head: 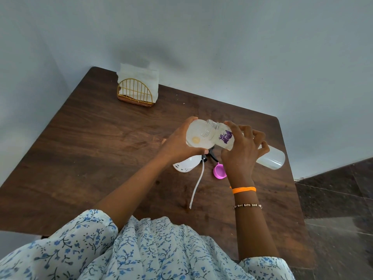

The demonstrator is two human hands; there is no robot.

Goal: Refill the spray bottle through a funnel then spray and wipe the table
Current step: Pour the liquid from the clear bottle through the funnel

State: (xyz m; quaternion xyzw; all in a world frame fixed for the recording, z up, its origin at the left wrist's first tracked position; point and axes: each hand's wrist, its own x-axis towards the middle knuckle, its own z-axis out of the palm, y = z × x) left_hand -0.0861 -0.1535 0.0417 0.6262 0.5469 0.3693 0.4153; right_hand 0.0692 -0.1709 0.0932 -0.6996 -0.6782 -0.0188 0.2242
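A translucent white funnel [196,136] sits over a white spray bottle [186,164] with dark specks, which is mostly hidden under my left hand [177,144]. That hand grips the funnel's rim. My right hand [242,152] holds a clear refill bottle [270,158] with a purple label, tilted so that its open threaded mouth lies over the funnel. The spray head [210,155], black with a long white dip tube [198,180], lies on the brown wooden table [101,148] just in front of the bottle. A pink cap [219,171] lies beside it.
A gold wire holder with white paper napkins [137,91] stands at the table's far left corner. A pale wall runs behind the table. Dark tiled floor [333,199] shows past the right edge.
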